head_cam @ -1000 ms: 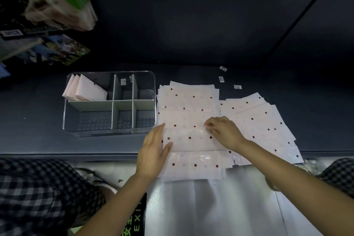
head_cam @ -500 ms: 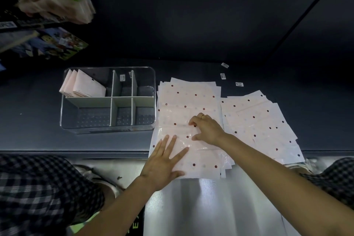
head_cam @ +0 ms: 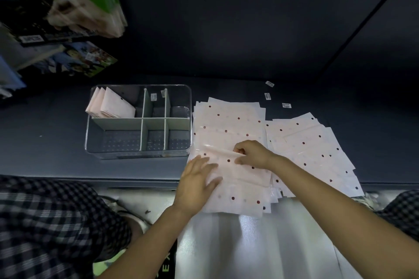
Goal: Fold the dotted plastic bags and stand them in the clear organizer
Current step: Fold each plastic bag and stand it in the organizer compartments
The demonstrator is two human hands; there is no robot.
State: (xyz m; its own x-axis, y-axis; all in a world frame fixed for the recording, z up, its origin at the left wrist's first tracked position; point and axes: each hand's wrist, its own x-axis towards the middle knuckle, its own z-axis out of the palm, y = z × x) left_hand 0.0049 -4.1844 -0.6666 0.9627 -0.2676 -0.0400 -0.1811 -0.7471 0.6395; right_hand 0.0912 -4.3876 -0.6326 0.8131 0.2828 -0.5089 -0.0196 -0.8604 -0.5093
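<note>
A stack of pale pink dotted plastic bags (head_cam: 229, 120) lies flat on the dark shelf, hanging over its front edge. My right hand (head_cam: 252, 154) pinches a raised fold of the top bag (head_cam: 217, 150) near the stack's middle. My left hand (head_cam: 196, 184) lies flat on the same bag, fingers spread, at its near left part. The clear organizer (head_cam: 138, 154) stands just left of the stack. Folded dotted bags (head_cam: 113, 106) stand leaning in its back left compartment.
A second fanned pile of dotted bags (head_cam: 313, 149) lies right of my right hand. Three small white labels (head_cam: 268, 95) sit behind the piles. Boxes and packets (head_cam: 68, 11) hang at the upper left. Checked clothing fills the lower corners.
My right hand has curled and lifted a fold of the top bag, drawing it toward me. My left hand has slid slightly forward while staying flat on the bag.
</note>
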